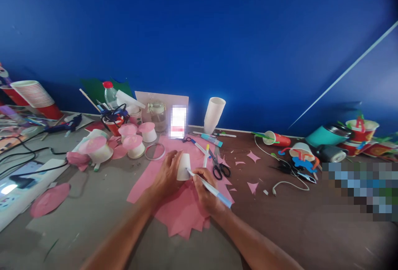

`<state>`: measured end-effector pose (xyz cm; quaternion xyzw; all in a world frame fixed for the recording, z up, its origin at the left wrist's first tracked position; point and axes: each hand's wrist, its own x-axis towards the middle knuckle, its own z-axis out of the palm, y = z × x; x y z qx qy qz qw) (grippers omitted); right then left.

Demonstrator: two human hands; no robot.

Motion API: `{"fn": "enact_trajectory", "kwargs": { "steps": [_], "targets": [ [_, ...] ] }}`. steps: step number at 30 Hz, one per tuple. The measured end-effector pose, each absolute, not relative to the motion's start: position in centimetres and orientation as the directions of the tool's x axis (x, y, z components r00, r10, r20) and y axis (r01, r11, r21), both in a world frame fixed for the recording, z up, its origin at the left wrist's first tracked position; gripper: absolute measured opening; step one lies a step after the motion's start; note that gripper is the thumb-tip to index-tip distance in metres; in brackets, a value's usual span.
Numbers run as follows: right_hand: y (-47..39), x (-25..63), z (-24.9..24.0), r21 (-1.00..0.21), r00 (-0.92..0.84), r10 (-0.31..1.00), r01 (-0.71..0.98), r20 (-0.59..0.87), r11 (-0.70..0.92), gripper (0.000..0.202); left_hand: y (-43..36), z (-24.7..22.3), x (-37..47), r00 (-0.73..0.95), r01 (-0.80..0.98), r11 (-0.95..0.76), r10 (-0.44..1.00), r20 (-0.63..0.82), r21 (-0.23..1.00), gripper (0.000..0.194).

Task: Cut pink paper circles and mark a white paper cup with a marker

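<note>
My left hand (169,172) is wrapped round the left side of a small white paper cup (184,166), which is upside down over pink paper (177,216). My right hand (205,187) grips a white and light blue marker (217,193), its tip against the right side of the cup. Black-handled scissors (221,170) lie just right of the hands, near a yellow-tipped pen (206,156). Several white cups with pink paper tops, one of them (133,146), stand to the left.
Behind stand a bright phone (178,122), a glass jar (157,116) and a leaning stack of white cups (214,114). Pink scraps (253,156) and a white cable (292,183) lie right. A glue gun (66,124) and black cables are left.
</note>
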<state>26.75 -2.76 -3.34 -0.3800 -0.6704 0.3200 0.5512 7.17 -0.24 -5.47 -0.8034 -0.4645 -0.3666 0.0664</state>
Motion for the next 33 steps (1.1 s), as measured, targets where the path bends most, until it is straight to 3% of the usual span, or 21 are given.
{"fn": "enact_trajectory", "kwargs": {
  "steps": [5, 11, 17, 26, 33],
  "targets": [
    [-3.14, 26.8, -3.51, -0.809, -0.206, 0.826, 0.178, 0.525, 0.559, 0.015, -0.29, -4.99, 6.99, 0.331, 0.785, -0.571, 0.713, 0.618, 0.239, 0.085],
    [-2.76, 26.78, -3.74, -0.824, -0.121, 0.847, 0.195, 0.518, 0.532, 0.019, -0.28, -4.72, 7.35, 0.315, 0.795, -0.57, 0.68, 0.662, 0.207, 0.091],
    [-3.14, 27.26, -3.49, -0.81, -0.233, 0.83, 0.198, 0.507, 0.551, 0.018, -0.11, -4.94, 7.27, 0.31, 0.807, -0.55, 0.703, 0.64, 0.213, 0.091],
    [-2.76, 27.14, -3.47, -0.826, -0.187, 0.839, 0.165, 0.511, 0.54, 0.015, -0.02, -5.47, 7.19, 0.229, 0.823, -0.484, 0.763, 0.604, 0.298, 0.084],
    [-2.68, 27.32, -3.36, -0.854, -0.205, 0.857, 0.134, 0.472, 0.502, 0.016, 0.09, -5.44, 7.05, 0.231, 0.813, -0.508, 0.73, 0.643, 0.284, 0.082]
  ]
}}
